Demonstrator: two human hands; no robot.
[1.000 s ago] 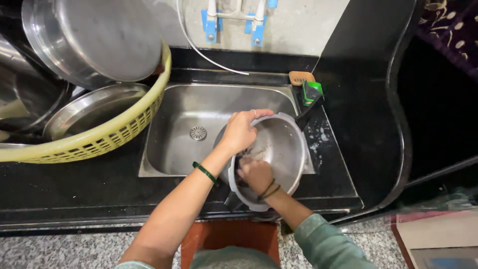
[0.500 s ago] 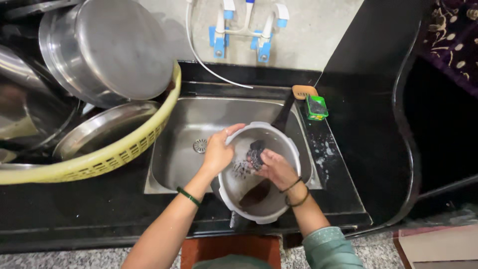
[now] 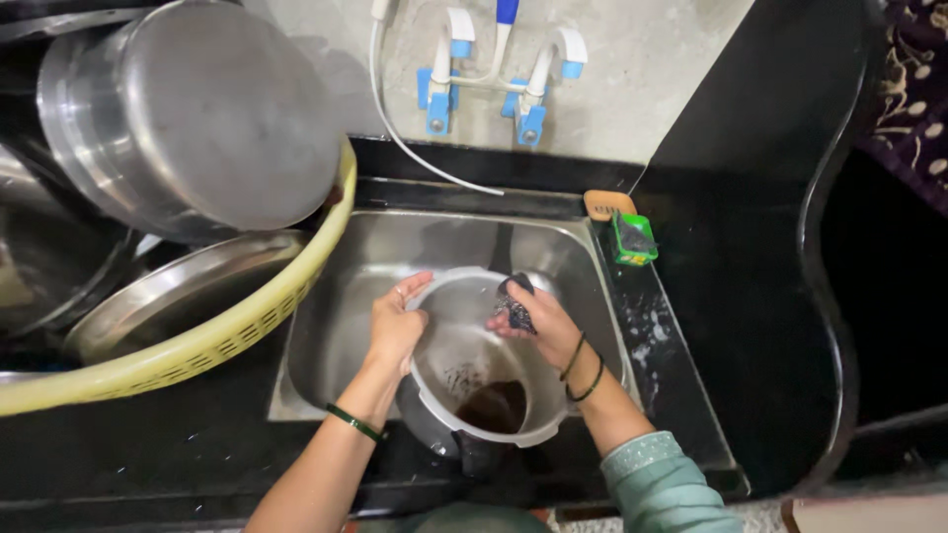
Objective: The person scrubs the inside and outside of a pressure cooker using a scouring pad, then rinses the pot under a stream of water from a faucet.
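Pot of pale steel (image 3: 484, 365), deep and round, sits tilted over the front edge of a steel sink (image 3: 341, 326), its open mouth facing up toward the viewer and a dark handle pointing down toward the person. Dark residue lies at the pot's bottom, with specks on the inner wall. Left of the sink, a large yellow basket (image 3: 197, 345) holds stacked steel vessels and a plate. Behind the sink, a wall tap (image 3: 499, 74) with blue fittings is mounted on pale stone. On the black counter (image 3: 750, 296) to the right stands a small green soap holder (image 3: 632, 240).

Left hand (image 3: 397, 326) grips the pot's rim on the left side, thumb inside and fingers outside, holding it steady. Right hand (image 3: 538, 321) is closed around a dark scrubber (image 3: 514, 302), pressed against the upper inner wall on the right.

For a good scrub, the rim grip seems best kept firm so the pot does not roll on the sink edge. The residue at the bottom probably needs the hardest pressure, in short circles, with the pot turned a little at a time so no patch is missed.
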